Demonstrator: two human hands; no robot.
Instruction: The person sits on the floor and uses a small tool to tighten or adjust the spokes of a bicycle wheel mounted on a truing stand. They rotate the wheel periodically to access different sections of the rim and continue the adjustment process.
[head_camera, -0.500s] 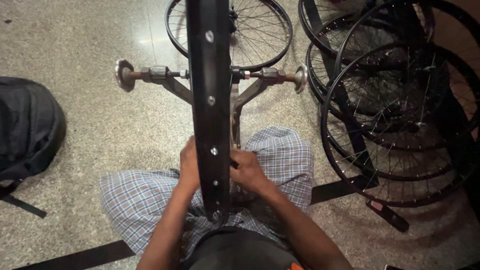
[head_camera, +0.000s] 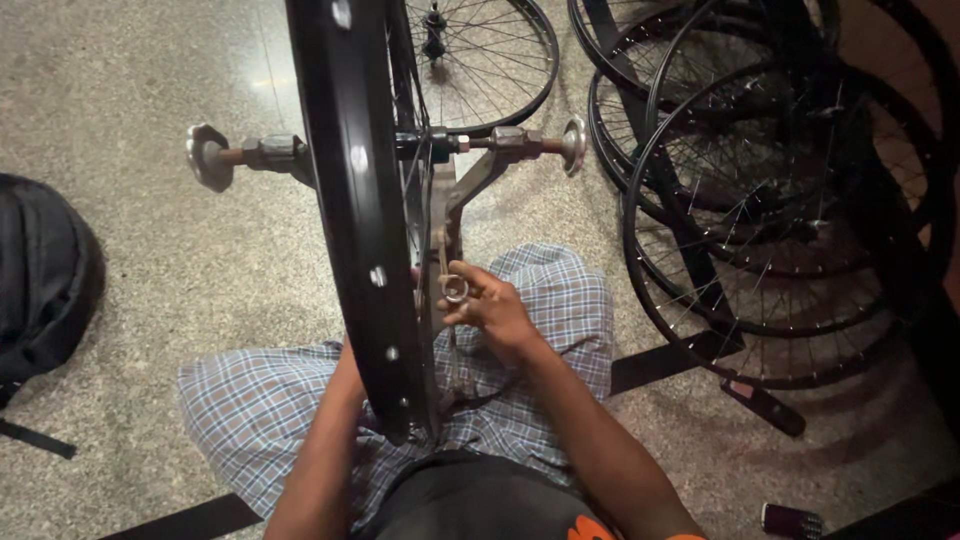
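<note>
Glossy black metal bicycle rim (head_camera: 350, 200), studded with round silver eyelets, mounted upright in a grey steel truing stand (head_camera: 470, 170) over speckled terrazzo floor (head_camera: 150, 280). Right hand (head_camera: 490, 305) just beside rim, fingers pinched round a small silver ring-shaped spoke tool (head_camera: 455, 290). Left hand hidden behind rim; grip impossible to tell. At least three black spoked wheels (head_camera: 760, 200) stacked to the right. One black fabric backpack (head_camera: 40, 270) at left.

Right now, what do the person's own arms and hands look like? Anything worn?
Both forearms are bare, with no gloves, watch or rings that I can make out. The right hand shows fully; the left hand is mostly hidden behind the black rim. An orange edge, maybe a sleeve, shows near the right elbow.
</note>
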